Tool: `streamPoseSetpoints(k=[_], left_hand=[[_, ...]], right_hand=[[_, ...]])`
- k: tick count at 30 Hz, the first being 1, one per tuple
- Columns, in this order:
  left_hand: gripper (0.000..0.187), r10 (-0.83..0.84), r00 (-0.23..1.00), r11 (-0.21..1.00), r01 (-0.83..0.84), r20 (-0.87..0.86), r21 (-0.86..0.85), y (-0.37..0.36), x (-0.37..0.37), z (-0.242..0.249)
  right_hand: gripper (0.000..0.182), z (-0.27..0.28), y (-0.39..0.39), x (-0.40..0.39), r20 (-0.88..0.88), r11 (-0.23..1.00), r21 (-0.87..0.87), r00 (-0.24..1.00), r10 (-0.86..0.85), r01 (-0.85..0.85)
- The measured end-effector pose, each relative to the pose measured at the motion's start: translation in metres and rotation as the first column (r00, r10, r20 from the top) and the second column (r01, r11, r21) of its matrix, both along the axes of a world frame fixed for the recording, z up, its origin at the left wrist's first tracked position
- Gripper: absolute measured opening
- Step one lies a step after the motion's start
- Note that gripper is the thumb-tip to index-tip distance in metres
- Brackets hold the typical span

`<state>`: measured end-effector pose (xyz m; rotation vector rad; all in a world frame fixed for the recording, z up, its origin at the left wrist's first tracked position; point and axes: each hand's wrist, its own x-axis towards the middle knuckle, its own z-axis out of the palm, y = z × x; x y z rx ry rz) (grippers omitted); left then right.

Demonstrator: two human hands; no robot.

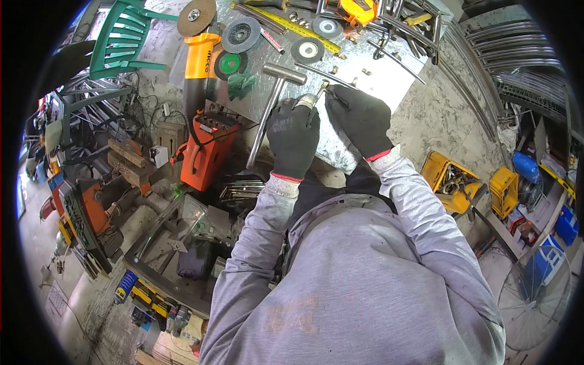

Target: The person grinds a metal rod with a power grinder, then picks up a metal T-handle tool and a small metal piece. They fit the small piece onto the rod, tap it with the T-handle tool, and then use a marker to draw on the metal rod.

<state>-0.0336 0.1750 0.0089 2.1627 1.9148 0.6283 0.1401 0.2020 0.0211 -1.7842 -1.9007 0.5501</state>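
My left hand (294,137), in a dark glove with a red cuff edge, is closed with its fingertips pinched on a small thin metal piece (320,92). My right hand (360,120), gloved alike, is closed at the other side of this piece; its fingertips partly cover it. Beside my left hand lies a T-shaped steel hammer (285,73), its long handle slanting past the table edge. A slim metal rod (319,72) rests just beyond my fingers. Both hands are over the near edge of the metal-topped table (389,85).
An angle grinder (199,58), several discs (307,50), a yellow ruler (289,27) and a tape measure (358,11) lie on the table. An orange machine (208,152) stands at left below it. Yellow bins (447,176) are at right, a green chair (125,36) at upper left.
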Motion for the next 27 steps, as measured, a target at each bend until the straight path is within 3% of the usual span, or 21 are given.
streamPoseSetpoints(k=[6,8,9,12,13,15,18,27], left_hand=[[0.028,0.006,1.0,1.0,-0.006,0.013,-0.027,0.002,0.002,0.003],[0.028,0.005,1.0,0.998,-0.005,0.008,-0.058,0.003,0.001,0.007],[0.027,0.005,1.0,0.996,-0.005,0.003,-0.091,0.002,0.0,0.009],[0.027,0.002,1.0,0.999,-0.003,-0.008,-0.045,0.0,-0.001,0.0],[0.027,0.004,1.0,0.999,-0.004,-0.006,-0.043,-0.001,-0.001,-0.003],[0.028,-0.013,1.0,0.998,0.013,0.003,0.061,0.0,0.0,-0.001],[0.028,0.006,1.0,1.0,-0.006,-0.02,-0.023,0.0,0.001,0.002],[0.028,0.028,0.999,0.997,-0.03,-0.026,-0.066,0.0,0.003,0.007]], right_hand=[[0.017,0.01,-0.003,0.004,-0.069,0.999,0.038,0.998,-0.014,0.016],[0.015,0.02,-0.004,0.012,-0.081,0.991,0.133,0.997,-0.001,0.012],[0.014,0.02,0.001,0.018,0.027,0.931,0.363,0.999,0.038,-0.045],[0.017,0.024,0.009,0.026,0.206,0.863,0.478,0.976,0.071,-0.164],[0.017,0.021,0.012,0.029,0.208,0.862,0.479,0.975,0.071,-0.165],[0.017,0.012,0.018,0.032,0.245,0.868,0.381,0.94,0.236,-0.318],[0.017,0.0,0.022,0.026,0.22,0.88,0.344,0.939,0.263,-0.327],[0.016,-0.007,0.025,0.021,0.242,0.88,0.338,0.934,0.262,-0.334]])
